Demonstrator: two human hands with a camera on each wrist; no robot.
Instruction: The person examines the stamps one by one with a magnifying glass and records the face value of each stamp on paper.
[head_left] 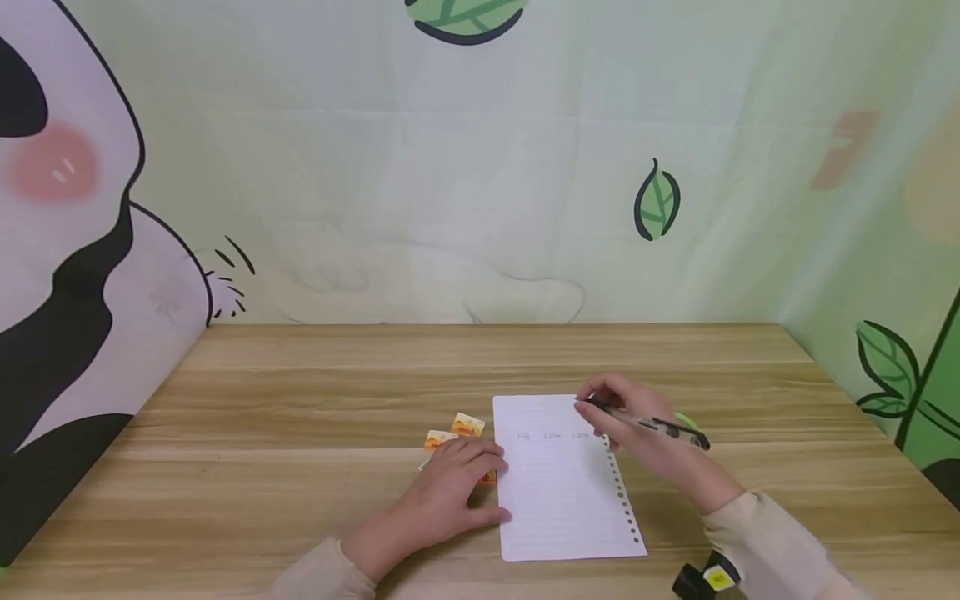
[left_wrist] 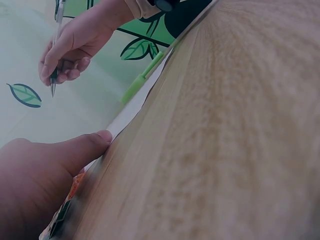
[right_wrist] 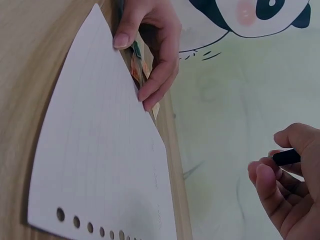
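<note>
Head view: your R grip [head_left: 645,429] is curled round a pen [head_left: 678,431] over the upper-right corner of a lined sheet [head_left: 562,500], which lies on the wood surface [head_left: 300,417]; your L grip [head_left: 446,492] isn't clenched on anything, just rests w/ thumb and fingertips on the sheet's L edge, by small orange-and-yellow cards [head_left: 468,424]. Pen's long axis runs diag., writing end up-left btwn your fingers, back end down-right over your wrist. Sheet's long axis runs approx. straight away from you, punched holes down the R side, a row of faint writing nr the top. Pen's prob. light, stiff, a bit slick on the smooth barrel, so best held low nr the tip; sheet's prob. feather-light, floppy, easy to crease or slide, so keep it flat by the edge, fingers spread. L wrist view: pen's nearly upright in the pic, metal tip down, clear of the sheet; a green stick-like item [left_wrist: 135,87] lies beyond the paper's edge. R wrist view: your thumb and fingers pinch the pen's black front part, well apart from the page; exact tip contact pt can't be judged here.
</note>
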